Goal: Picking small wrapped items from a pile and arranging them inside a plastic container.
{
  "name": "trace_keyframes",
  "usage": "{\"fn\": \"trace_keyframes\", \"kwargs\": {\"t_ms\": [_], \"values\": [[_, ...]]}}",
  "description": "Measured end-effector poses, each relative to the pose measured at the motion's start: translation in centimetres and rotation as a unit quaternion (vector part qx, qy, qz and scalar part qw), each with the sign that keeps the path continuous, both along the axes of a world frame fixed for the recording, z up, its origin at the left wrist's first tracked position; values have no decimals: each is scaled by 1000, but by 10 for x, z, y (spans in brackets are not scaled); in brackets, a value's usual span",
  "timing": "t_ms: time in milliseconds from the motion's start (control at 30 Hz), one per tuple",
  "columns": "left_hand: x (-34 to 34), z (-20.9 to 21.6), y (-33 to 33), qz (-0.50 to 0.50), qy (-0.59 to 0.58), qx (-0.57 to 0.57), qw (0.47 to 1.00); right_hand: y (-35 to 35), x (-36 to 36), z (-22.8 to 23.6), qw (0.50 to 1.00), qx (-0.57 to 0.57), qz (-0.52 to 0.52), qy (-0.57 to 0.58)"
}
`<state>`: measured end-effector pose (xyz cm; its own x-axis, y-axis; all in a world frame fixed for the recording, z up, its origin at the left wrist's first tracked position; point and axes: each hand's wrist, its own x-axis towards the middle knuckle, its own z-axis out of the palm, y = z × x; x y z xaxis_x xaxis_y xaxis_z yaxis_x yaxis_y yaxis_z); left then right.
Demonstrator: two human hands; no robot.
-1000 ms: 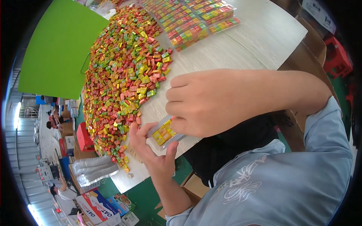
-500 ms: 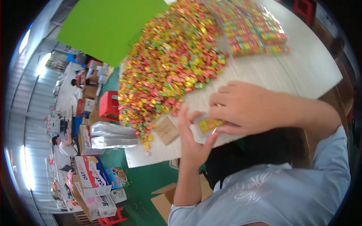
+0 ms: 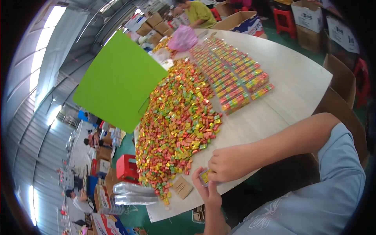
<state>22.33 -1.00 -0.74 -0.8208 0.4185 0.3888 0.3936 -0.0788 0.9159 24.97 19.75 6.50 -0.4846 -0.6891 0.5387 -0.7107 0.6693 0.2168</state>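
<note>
**Head view: two hands on a small pack of sweets at the table's near edge**

The small clear pack (image 3: 205,176) of yellow and red sweets sits at the near edge of the white table (image 3: 297,82), between both hands. It is too far covered to tell its long axis or which way it points.

The left hand (image 3: 208,192) comes up from below, its fingers (image 3: 197,177) slightly spread and curled up round the pack's left side. The right hand (image 3: 229,163) lies over the pack from the right, fingers bent and close together, their tips pressed on its top.

One pack is in hand. Just left of it lies one brown card piece (image 3: 182,187). Beyond spreads one big heap of loose wrapped sweets (image 3: 176,125), too many to count. Farther off, filled packs (image 3: 231,76) lie in long rows, beside one pink bag (image 3: 183,38). One green sheet (image 3: 117,82) stands left of the heap.
</note>
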Motion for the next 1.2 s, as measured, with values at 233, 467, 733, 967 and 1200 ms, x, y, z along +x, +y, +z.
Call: {"fn": "trace_keyframes", "kwargs": {"t_ms": [233,467,733,967,1200], "values": [[-8,-18,9,57,21,48,997,1,-6,-5,993,-97,5,-65],[-16,-38,-3,73,56,4,996,-2,-5,-4,984,-106,-19,-141],[-6,-25,10,106,76,-4,991,-4,-14,-17,977,-178,5,-121],[-11,-25,0,118,97,-43,987,-17,-28,-20,980,-154,75,-106],[-2,-20,-5,123,92,-37,987,-48,-65,-40,971,-140,-166,-95]]}}
